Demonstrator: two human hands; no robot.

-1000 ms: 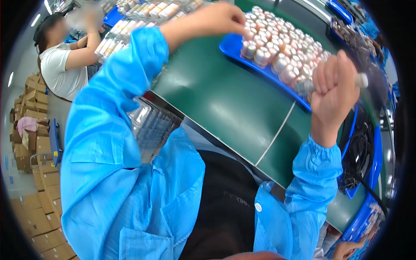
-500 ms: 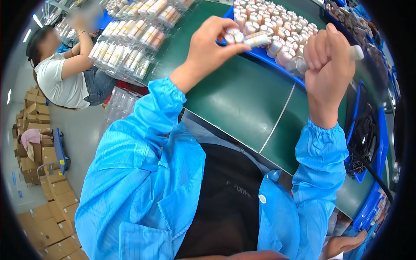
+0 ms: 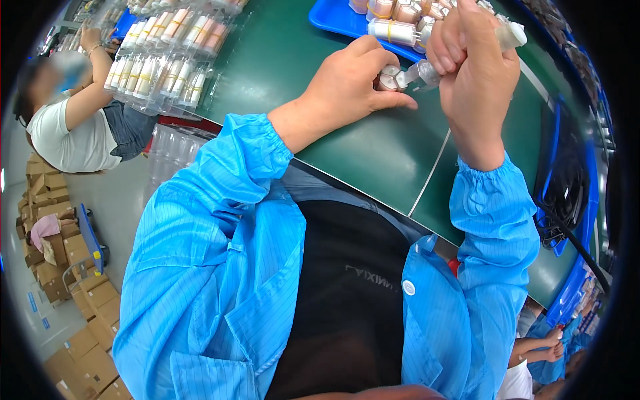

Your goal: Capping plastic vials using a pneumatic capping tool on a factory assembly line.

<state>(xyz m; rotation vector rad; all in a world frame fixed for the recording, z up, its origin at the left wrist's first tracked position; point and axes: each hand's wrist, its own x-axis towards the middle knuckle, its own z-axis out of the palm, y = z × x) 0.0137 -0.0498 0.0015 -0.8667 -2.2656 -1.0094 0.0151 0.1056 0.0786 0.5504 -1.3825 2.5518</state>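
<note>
My left hand [image 3: 347, 90] is closed, thumb and fingers round a few small cylinders with white ends [image 3: 392, 79]. My right hand [image 3: 477, 77] makes a fist round a bottle-like thing with a clear plastic end [image 3: 423, 75] and a white end [image 3: 512, 35]. Its clear end reaches the cylinders in my left hand; whether they touch, I cannot tell. Just beyond both hands, a blue tray [image 3: 330, 15] carries many cylinders in peach and white. One white cylinder with a yellow band [image 3: 392, 31] lies on its side at the tray's near edge.
Clear packs of banded cylinders [image 3: 167, 30] lie at the left of the green table [image 3: 353, 157]. A person in a white shirt [image 3: 63, 133] sits beyond them. Black cables in a blue tray [image 3: 567, 193] are on the right. Cardboard boxes [image 3: 80, 360] stand on the floor.
My hands have come together, and the clear end of the thing in my right fist is now at the cylinders in my left hand. The view has shifted, so the tray sits higher in it.
</note>
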